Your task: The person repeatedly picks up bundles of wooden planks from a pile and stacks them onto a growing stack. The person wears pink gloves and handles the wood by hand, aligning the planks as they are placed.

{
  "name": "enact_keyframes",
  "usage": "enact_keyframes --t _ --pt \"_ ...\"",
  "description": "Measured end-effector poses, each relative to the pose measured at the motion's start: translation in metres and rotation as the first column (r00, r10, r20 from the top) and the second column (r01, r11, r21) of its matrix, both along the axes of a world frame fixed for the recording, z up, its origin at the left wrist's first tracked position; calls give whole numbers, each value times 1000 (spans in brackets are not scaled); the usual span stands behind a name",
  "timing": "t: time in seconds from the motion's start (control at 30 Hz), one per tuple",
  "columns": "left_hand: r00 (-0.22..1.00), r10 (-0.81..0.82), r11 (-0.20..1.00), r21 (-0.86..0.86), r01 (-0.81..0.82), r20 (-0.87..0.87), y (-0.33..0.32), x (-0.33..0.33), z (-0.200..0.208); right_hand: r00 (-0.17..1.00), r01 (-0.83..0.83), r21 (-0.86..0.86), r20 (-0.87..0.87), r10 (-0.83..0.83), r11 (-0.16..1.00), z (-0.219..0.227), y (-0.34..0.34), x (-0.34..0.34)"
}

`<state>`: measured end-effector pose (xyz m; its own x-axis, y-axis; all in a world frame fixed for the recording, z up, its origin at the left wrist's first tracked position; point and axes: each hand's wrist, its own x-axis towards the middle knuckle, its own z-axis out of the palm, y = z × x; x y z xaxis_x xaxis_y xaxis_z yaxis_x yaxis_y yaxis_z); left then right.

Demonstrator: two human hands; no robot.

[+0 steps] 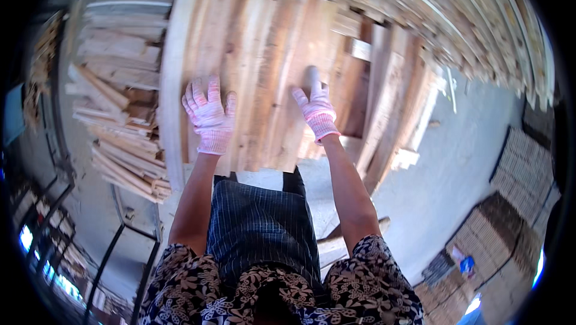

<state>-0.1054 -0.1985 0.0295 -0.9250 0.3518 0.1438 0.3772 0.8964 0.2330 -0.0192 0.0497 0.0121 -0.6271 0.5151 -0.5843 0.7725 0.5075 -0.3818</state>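
Note:
My left hand [210,114], in a white and pink knitted glove, lies flat with its fingers stretched on a row of wooden boards [255,55]. The boards lie side by side, pointing away from me, with pale and reddish-brown grain. Farther right, my right hand [317,108], gloved the same way, rests on the row with thumb and forefinger spread; its outer fingers are partly hidden. Neither hand grips anything that I can see. A long pale board [174,85] edges the row at the left.
Left of the row is an uneven pile of wood pieces [120,43]. Loose boards [390,97] lie at the right, beside a gap. Long stacked timber [468,13] fills the far right. Tied bundles [486,235] stand at lower right, and a dark metal frame [108,253] at lower left.

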Motion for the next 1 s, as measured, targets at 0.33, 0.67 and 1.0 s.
enact_keyframes --t 0.33,0.67,1.0 --pt "983 -24 992 129 0 179 104 70 35 986 110 567 -167 -17 817 36 166 179" --pt "750 -181 983 116 139 636 333 220 12 989 113 451 -140 -55 886 40 212 195" --pt "843 -105 975 221 -17 528 264 178 7 925 368 261 -8 -379 892 80 250 243"
